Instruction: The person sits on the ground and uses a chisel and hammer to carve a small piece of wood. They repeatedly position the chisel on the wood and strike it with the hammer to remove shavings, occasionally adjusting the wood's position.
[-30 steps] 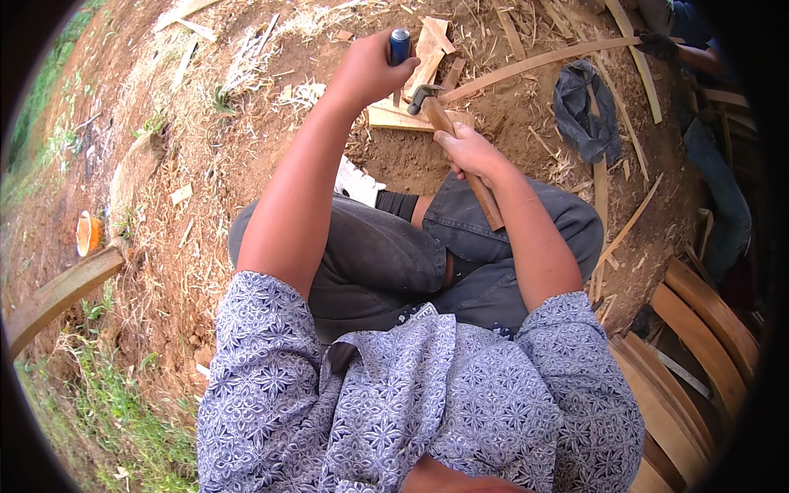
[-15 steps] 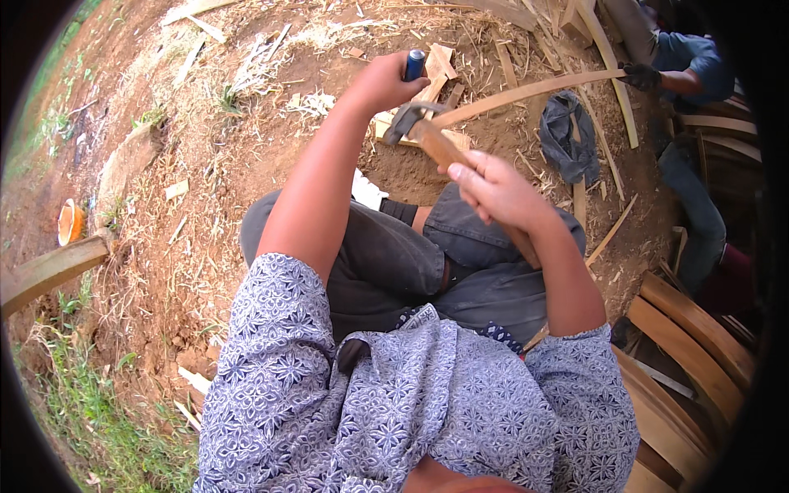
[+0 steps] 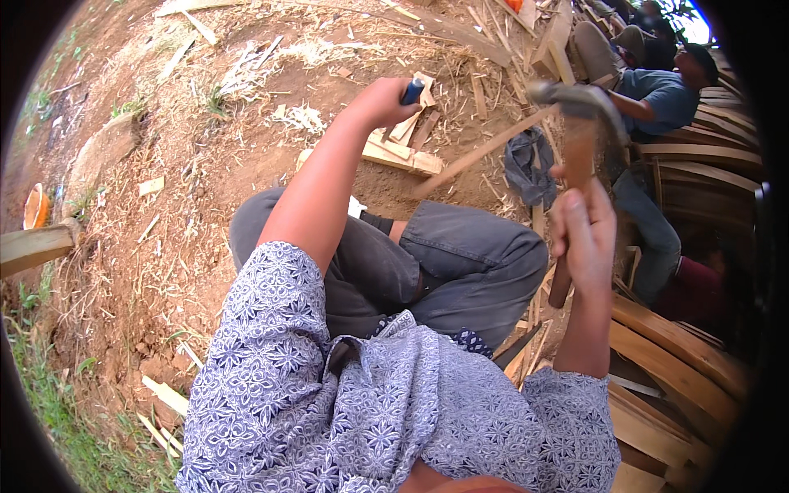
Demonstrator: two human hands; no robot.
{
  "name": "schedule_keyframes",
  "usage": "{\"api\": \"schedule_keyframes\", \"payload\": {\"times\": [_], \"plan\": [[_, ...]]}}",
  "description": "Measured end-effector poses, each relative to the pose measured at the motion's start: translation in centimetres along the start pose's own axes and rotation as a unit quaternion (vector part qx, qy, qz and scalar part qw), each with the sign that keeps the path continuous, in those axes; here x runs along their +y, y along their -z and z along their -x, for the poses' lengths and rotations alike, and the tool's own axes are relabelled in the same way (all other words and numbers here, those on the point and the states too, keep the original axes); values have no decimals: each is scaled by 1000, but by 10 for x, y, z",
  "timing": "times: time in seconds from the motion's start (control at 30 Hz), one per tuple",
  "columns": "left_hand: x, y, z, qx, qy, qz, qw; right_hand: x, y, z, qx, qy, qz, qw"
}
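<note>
Clutching a blue-handled tool (image 3: pixel 412 92) in my left hand (image 3: pixel 381 104) by a pale wooden block (image 3: pixel 401 158) on littered ground (image 3: pixel 271 168), I hold a hammer (image 3: pixel 579 149) raised in my right hand (image 3: pixel 588 228), closed around its handle, the two hands well apart, a co-worker (image 3: pixel 662 97) in blue farther off

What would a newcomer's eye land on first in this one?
Probably the hammer gripped in the right hand at the upper right, its head blurred. Next, the blue-handled tool in the left hand, near a pale wood piece at upper centre. The patterned shirt fills the lower middle.
</note>
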State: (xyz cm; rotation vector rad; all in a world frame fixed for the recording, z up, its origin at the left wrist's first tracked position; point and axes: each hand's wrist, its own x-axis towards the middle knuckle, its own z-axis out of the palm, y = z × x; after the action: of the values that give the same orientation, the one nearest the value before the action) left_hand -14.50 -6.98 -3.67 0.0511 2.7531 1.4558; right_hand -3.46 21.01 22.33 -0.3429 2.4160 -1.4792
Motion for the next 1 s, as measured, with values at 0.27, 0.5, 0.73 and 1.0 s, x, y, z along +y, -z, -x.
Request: {"api": "schedule_keyframes", "payload": {"times": [0.27, 0.5, 0.73, 1.0], "plan": [[4, 0, -1, -7, -16, 2, 1000, 43, -61, -78, 35, 44, 37, 998], [0, -1, 1, 1, 10, 28, 1000, 38, -60, -94, 61, 18, -43, 997], [0, -2, 1, 17, -38, -10, 999, 42, -56, -101, 27, 17, -21, 999], [-4, -3, -1, 1, -13, -20, 1000, 23, -47, -105, 64, 101, -99, 988]]}}
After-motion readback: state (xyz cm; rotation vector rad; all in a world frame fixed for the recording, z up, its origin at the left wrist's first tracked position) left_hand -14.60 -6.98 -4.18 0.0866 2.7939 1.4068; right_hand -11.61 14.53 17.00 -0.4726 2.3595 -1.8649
